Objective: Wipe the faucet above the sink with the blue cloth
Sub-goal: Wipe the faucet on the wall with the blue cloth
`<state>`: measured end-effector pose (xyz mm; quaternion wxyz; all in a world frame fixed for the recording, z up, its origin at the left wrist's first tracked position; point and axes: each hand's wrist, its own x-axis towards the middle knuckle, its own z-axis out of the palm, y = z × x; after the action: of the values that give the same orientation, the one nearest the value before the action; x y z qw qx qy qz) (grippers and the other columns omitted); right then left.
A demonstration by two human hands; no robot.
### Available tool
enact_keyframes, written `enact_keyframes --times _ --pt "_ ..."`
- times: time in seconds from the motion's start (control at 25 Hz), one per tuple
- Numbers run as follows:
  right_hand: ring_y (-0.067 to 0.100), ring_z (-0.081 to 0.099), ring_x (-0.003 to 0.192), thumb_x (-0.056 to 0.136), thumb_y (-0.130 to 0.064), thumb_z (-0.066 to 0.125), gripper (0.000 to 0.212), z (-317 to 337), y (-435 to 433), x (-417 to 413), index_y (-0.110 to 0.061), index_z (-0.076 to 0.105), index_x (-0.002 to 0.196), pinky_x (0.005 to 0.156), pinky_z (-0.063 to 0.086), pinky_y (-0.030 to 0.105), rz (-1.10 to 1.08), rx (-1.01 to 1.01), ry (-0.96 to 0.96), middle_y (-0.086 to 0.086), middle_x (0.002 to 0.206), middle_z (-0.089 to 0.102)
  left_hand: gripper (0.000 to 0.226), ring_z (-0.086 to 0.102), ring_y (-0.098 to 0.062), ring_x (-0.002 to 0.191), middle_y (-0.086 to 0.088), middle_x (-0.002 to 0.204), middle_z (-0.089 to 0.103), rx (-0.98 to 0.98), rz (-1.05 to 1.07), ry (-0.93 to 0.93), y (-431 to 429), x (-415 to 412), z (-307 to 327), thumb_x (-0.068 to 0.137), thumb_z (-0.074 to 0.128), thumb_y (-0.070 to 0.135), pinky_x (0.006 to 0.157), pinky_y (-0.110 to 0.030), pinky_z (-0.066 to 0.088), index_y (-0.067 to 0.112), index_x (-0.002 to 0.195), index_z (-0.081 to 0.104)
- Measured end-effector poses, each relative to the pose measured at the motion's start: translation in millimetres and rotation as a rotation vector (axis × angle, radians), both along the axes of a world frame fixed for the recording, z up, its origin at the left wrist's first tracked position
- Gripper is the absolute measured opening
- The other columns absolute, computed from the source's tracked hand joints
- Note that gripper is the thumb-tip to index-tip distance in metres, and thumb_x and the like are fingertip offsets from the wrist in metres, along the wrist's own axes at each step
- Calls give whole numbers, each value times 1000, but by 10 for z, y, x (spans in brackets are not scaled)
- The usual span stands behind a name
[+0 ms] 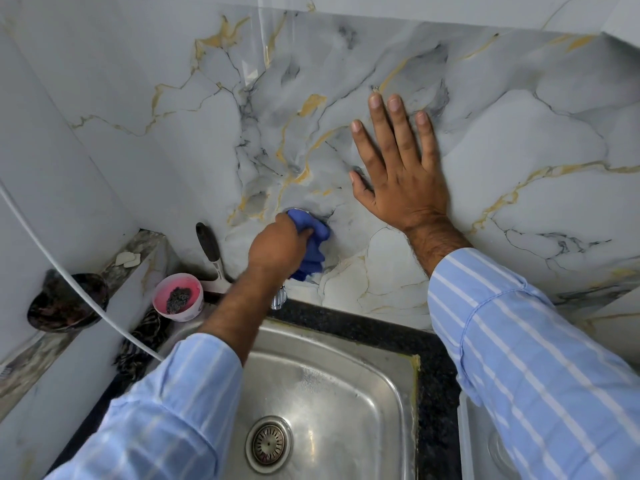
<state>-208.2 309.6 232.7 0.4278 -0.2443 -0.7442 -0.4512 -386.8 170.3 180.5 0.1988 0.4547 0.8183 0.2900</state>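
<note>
Two hands logged. Left hand (277,245) fisted tight on blue cloth (313,245), pressed over faucet (279,296) base, frame centre. Right hand (398,168) flat, splayed on wall, holding nothing. We judged risk: cloth slipping into sink (398,393) if fist loosened.

**Surroundings at My Wash Station**

In front of me, the wall (502,140) is grey marble-pattern tile with gold and dark veins. To my left, a pink tub (178,296) containing a dark scrubber (178,298) stands on the counter. A black-handled tool (209,249) leans against the wall just behind the tub. A dark bowl (65,301) rests on the stone ledge (138,251) further left. A white cord (79,287) crosses diagonally over the bowl. A striped rag (145,337) lies below the tub. The black granite countertop (434,362) lies to my right.
</note>
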Motion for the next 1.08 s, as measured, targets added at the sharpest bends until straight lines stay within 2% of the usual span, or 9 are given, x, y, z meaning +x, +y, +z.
enact_keyframes --times 0.12,0.16,0.28,0.44,0.6,0.68,0.8,0.88,1.08 --pt "35 33 159 109 -46 45 66 13 4 7 -15 35 167 136 1 50 -3 1 4 15 171 34 39 69 -34 89 -13 107 68 -22 20 373 -138 157 -8 99 52 35 74 -43 54 5 124 49" --pt "35 33 159 109 -47 44 66 10 6 3 -15 35 167 136 1 50 -7 2 5 15 172 34 39 68 -33 89 -12 108 67 22 47 355 -227 165 -29 99 51 37 75 -44 53 6 122 49" --pt "35 29 160 110 -47 44 66 -9 14 0 -16 34 167 137 1 50 -3 -10 9 15 172 32 32 63 -24 81 0 97 67 223 73 58 -578 168 -196 96 49 46 70 -35 46 18 111 48" --pt "34 27 161 110 -46 44 66 -1 8 -6 -16 35 167 137 1 50 4 -20 14 15 172 31 39 56 -20 73 3 91 61 323 70 80 -768 150 -438 97 54 45 64 -32 40 15 121 45" --pt "34 24 161 110 -47 44 67 -11 22 -5 -16 33 168 137 0 50 -16 -18 10 15 173 28 53 62 -22 78 -2 93 65 399 40 -8 -866 127 -621 96 59 45 64 -31 43 14 135 40" --pt "35 22 162 110 -46 44 67 -16 28 1 -16 32 168 137 -1 50 -14 -24 12 15 174 26 58 64 -16 80 0 95 65 405 13 -58 -908 93 -674 94 59 50 65 -29 46 17 136 38" --pt "36 23 162 110 -46 44 67 -16 41 -5 -15 31 169 137 -2 50 -26 -27 6 15 174 25 61 63 2 86 11 97 63 374 -65 -149 -972 59 -704 88 58 62 63 -11 46 22 130 39" --pt "36 24 162 110 -47 44 67 -10 20 -3 -15 31 169 137 -2 51 -36 -27 -3 16 174 26 58 61 11 89 13 98 63 356 -94 -190 -1021 34 -764 85 62 64 64 -6 45 24 122 41" --pt "36 29 161 112 -45 42 65 59 -80 27 -15 31 168 136 4 51 -39 -81 -35 16 173 29 61 67 -4 79 5 95 65 258 -101 -171 -1115 -38 -799 80 71 61 60 -13 51 19 116 45"
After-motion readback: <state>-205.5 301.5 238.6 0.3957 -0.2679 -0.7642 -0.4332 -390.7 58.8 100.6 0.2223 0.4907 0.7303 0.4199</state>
